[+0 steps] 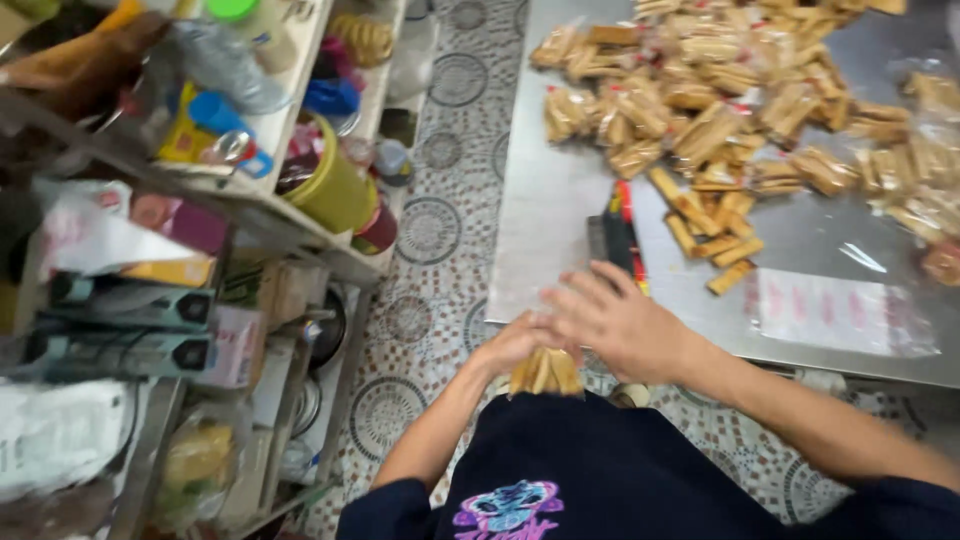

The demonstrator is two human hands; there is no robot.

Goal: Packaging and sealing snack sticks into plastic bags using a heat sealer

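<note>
My left hand (515, 345) grips a bundle of wafer sticks (545, 372) just below the steel worktop's (560, 200) near edge, my right hand (615, 320) spread flat above; bagging them probably follows.

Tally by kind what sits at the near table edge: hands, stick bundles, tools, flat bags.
hands: 2, left hand and right hand
bundle of wafer sticks: 1
black-and-red tool: 1
flat clear bag: 1
Total: 5
</note>
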